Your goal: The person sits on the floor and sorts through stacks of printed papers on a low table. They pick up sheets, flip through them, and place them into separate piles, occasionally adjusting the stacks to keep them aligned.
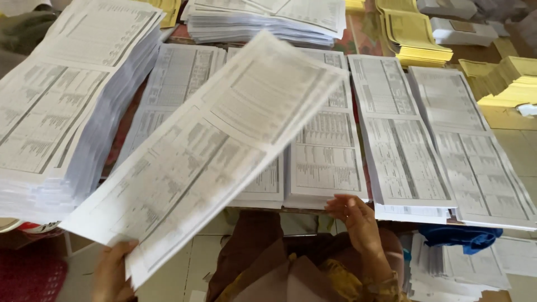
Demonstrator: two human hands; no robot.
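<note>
Slanting lower-left to upper-right, long printed sheet in left hand grip; right hand open.

- tall stack of printed white sheets on the far left, edges fanned out a bit
- another white pile at the back, middle
- yellow paper stacks top right, more yellow ones by the right edge
- two long white piles side by side on the right
- blue cloth tucked under those
- loose printed sheets down on the pale tiled floor
</note>
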